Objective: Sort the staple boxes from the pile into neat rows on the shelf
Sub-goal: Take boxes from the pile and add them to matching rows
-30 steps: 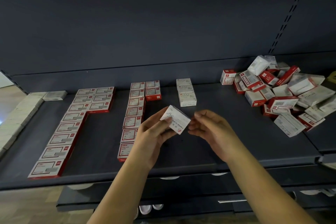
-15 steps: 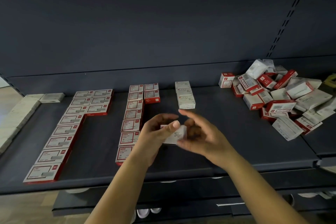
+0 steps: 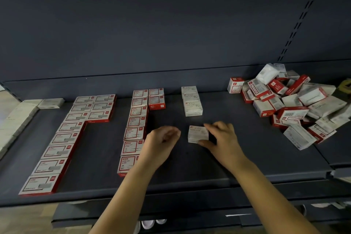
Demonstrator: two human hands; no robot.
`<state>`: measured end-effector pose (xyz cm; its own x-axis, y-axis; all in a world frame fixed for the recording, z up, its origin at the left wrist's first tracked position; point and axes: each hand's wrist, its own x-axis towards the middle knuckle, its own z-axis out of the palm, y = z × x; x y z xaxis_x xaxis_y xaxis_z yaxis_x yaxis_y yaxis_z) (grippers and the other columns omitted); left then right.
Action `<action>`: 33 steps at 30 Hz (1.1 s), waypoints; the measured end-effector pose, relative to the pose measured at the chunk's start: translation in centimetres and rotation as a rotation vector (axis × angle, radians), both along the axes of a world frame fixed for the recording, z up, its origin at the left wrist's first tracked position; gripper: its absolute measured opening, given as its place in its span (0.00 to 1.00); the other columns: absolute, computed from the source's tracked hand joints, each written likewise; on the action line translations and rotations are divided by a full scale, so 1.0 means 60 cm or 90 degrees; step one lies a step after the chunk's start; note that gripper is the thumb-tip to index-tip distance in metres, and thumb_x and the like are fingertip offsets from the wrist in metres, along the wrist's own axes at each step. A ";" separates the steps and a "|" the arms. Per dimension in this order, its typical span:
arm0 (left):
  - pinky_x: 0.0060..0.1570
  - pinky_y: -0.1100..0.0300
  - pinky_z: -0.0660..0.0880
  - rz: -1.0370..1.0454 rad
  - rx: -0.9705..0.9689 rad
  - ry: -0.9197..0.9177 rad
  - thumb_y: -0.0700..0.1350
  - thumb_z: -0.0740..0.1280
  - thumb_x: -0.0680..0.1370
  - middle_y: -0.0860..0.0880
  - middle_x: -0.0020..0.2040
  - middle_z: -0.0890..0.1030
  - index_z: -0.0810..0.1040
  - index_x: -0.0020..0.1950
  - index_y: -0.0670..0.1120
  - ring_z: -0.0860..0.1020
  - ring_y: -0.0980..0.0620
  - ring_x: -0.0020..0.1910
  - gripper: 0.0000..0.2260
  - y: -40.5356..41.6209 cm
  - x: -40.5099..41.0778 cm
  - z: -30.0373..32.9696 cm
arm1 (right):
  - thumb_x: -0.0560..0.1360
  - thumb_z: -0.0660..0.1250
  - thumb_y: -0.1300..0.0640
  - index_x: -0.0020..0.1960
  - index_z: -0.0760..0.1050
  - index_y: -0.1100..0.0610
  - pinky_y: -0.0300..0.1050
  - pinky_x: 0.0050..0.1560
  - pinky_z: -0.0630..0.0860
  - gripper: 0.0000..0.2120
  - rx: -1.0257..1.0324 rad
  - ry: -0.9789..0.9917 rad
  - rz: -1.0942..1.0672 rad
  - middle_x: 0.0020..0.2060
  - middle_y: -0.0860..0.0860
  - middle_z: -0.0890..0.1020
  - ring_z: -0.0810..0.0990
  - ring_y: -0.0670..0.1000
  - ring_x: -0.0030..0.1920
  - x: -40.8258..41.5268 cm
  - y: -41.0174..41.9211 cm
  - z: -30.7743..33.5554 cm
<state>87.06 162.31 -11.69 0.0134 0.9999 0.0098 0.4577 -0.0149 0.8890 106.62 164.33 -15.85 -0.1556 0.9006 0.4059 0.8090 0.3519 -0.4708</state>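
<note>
Placing now: the right hand (image 3: 222, 139) pinches a white box (image 3: 198, 134), thumb on its near edge and fingers over its far edge, low over the shelf (image 3: 209, 167).
Risk: I'd say the box could land askew or leave a gap, since it sits a little short of the white column (image 3: 191, 100) and the grip covers its right end.
Box against grip: it lies at the fingertips, jutting left of the palm; whether it rests on the shelf I cannot tell.
Left hand (image 3: 163, 139): just left of the box, fingers loosely curled, holding nothing.
Beyond the grip: the white column.
Further left: red-and-white rows (image 3: 135, 121).
Far right of the grip: the jumbled pile (image 3: 296, 104).
</note>
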 end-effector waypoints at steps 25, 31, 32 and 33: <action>0.51 0.56 0.71 -0.051 0.017 0.414 0.60 0.60 0.78 0.50 0.63 0.76 0.63 0.73 0.56 0.74 0.49 0.60 0.24 0.113 0.049 -0.031 | 0.72 0.71 0.59 0.64 0.74 0.60 0.45 0.50 0.68 0.21 -0.072 0.040 -0.050 0.50 0.59 0.76 0.73 0.58 0.52 -0.019 0.078 -0.008; 0.52 0.56 0.69 -0.053 -0.021 0.452 0.59 0.57 0.79 0.47 0.64 0.74 0.62 0.73 0.53 0.72 0.47 0.62 0.24 0.111 0.061 -0.024 | 0.72 0.70 0.60 0.62 0.75 0.60 0.45 0.53 0.68 0.19 -0.102 0.059 -0.050 0.51 0.59 0.77 0.73 0.58 0.54 -0.018 0.076 0.000; 0.53 0.55 0.70 -0.052 -0.023 0.457 0.59 0.57 0.79 0.47 0.64 0.74 0.62 0.74 0.53 0.72 0.47 0.61 0.24 0.110 0.062 -0.023 | 0.72 0.70 0.60 0.62 0.75 0.60 0.45 0.54 0.68 0.19 -0.103 0.059 -0.050 0.52 0.58 0.76 0.73 0.58 0.54 -0.019 0.077 0.001; 0.53 0.55 0.70 -0.053 -0.024 0.462 0.58 0.56 0.80 0.46 0.64 0.74 0.62 0.74 0.53 0.73 0.47 0.61 0.24 0.112 0.062 -0.022 | 0.72 0.70 0.60 0.63 0.74 0.59 0.44 0.54 0.68 0.19 -0.105 0.058 -0.051 0.52 0.58 0.76 0.73 0.57 0.54 -0.020 0.078 0.001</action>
<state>90.76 169.02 -13.00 0.0793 0.9947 -0.0647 0.9306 -0.0506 0.3625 105.41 169.01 -15.77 -0.0501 0.9641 0.2608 0.7831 0.2000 -0.5888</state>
